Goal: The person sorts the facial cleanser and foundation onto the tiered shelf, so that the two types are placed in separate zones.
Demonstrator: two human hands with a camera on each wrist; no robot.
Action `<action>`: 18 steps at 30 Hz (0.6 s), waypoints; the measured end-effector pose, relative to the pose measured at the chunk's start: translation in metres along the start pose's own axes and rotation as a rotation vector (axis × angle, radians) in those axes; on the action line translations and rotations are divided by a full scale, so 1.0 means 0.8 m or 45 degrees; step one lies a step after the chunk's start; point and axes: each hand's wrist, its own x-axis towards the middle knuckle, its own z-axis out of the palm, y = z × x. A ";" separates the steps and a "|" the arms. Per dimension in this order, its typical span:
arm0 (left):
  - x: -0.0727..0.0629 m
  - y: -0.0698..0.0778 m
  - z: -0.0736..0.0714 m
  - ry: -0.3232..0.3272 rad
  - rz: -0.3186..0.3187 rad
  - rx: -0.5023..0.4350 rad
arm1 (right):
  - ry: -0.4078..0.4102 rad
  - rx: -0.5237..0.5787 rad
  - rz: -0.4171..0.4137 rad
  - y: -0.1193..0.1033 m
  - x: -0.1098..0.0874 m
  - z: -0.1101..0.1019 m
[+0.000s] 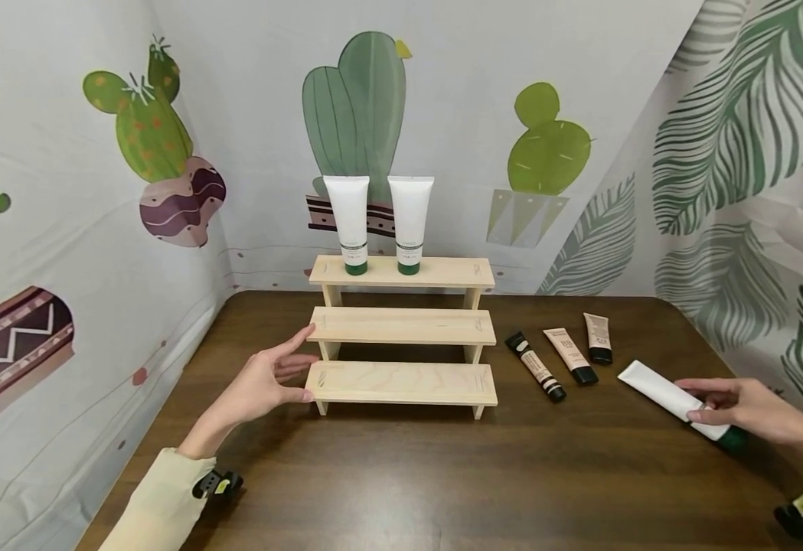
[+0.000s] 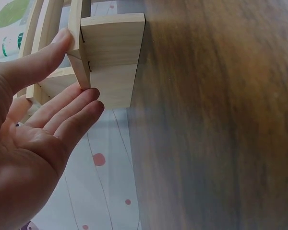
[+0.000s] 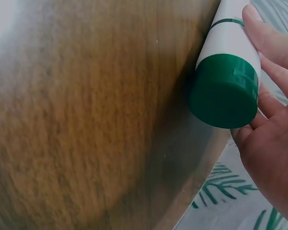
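Observation:
On the right, my right hand (image 1: 752,405) holds a white squeeze tube (image 1: 663,389) with thumb and fingers at its sides. The tube slants low over the table, its green cap (image 3: 225,91) toward me. My left hand (image 1: 263,379) touches the left end of a three-step wooden display stand (image 1: 401,325). Its fingers are fairly straight, the thumb at one board edge and the fingertips by the side panel (image 2: 113,62). Two similar white tubes, a left one (image 1: 350,222) and a right one (image 1: 411,222), stand cap-down on the top step.
Three small beige tubes lie right of the stand: a black-capped striped one (image 1: 536,367), a middle one (image 1: 570,356) and a shorter one (image 1: 598,338). The brown table (image 1: 401,482) ends against a printed cloth backdrop (image 1: 456,99) behind and at the sides.

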 end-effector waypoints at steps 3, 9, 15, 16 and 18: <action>-0.001 0.000 -0.001 0.004 0.001 -0.004 | 0.002 0.006 -0.017 -0.004 0.003 0.003; -0.002 -0.001 -0.001 0.009 0.006 -0.012 | -0.026 0.011 -0.031 -0.006 0.002 -0.001; -0.001 -0.003 0.001 0.007 0.013 -0.011 | -0.101 -0.029 -0.025 -0.003 0.000 -0.012; 0.000 -0.003 0.001 0.007 0.015 -0.009 | -0.112 -0.028 -0.024 -0.002 0.000 -0.012; 0.000 -0.002 0.000 0.008 0.019 -0.006 | -0.138 -0.010 -0.033 -0.003 0.001 -0.011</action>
